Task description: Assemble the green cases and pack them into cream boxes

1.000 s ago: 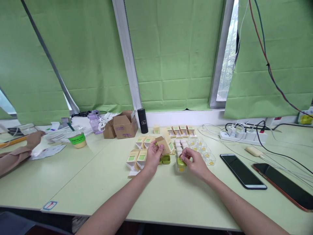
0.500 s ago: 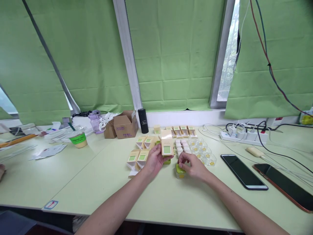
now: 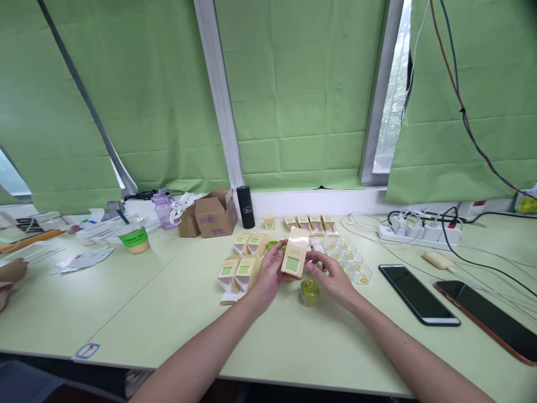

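Note:
A small cream-coloured paper box (image 3: 292, 264) with a green window and a raised top flap is held tilted above the table. My left hand (image 3: 268, 280) is closed round its left side and underside. At the box's right edge, my right hand (image 3: 331, 278) pinches with thumb and index finger. Below, a small clear jar with a green lid (image 3: 310, 292) stands on the table, a ring-like loop on top. Several similar cream boxes with open flaps (image 3: 243, 268) stand left of my left hand. Clear plastic cups with yellow dots (image 3: 348, 257) stand beyond my right hand; white pieces near them are partly hidden.
Two phones (image 3: 419, 294) lie at the right, near a power strip (image 3: 419, 235) and loose cables. More cream boxes (image 3: 310, 225) line the back. A cardboard carton (image 3: 216, 215), black cylinder (image 3: 245, 207) and drink cup (image 3: 135, 238) stand left. Another person's hand (image 3: 12, 270) shows at far left.
My right hand has let go of the green lid on the jar and moved up to the box. The box has tilted and shifted slightly right and down. The other person's hand has come further into view.

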Demonstrator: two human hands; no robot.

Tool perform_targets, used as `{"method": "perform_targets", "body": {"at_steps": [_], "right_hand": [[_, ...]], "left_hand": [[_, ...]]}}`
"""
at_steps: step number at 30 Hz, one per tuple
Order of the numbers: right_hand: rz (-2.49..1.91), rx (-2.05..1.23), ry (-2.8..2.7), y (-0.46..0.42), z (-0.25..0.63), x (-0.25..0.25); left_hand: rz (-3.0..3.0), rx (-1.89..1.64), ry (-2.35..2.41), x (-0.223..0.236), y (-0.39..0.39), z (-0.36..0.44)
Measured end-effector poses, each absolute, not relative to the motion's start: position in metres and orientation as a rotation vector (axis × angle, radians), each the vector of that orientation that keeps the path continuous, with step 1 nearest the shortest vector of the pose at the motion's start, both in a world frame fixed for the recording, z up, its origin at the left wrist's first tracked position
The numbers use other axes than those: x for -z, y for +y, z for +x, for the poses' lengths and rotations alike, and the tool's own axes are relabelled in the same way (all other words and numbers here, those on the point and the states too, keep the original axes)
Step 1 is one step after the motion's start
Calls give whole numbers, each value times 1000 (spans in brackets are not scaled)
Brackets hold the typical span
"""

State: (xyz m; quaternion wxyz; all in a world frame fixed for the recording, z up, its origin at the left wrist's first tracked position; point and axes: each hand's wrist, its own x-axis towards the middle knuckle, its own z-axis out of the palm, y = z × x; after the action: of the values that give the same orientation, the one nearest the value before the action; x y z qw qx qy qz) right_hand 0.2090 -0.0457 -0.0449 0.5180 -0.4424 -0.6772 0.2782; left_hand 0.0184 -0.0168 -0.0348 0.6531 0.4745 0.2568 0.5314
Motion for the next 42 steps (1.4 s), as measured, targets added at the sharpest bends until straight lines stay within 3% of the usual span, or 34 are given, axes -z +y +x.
{"method": "perform_targets", "body": {"at_steps": [11, 25, 42], "right_hand": [[-915, -960, -1420, -43, 209, 42], [-946, -975, -1271, -38, 211, 43], [-901, -1041, -1307, -34, 210, 51]], "left_hand": [[1316, -1317, 692, 27, -30, 22], [1673, -1278, 614, 45, -27, 21], [1677, -1310, 598, 48, -23, 19]]}}
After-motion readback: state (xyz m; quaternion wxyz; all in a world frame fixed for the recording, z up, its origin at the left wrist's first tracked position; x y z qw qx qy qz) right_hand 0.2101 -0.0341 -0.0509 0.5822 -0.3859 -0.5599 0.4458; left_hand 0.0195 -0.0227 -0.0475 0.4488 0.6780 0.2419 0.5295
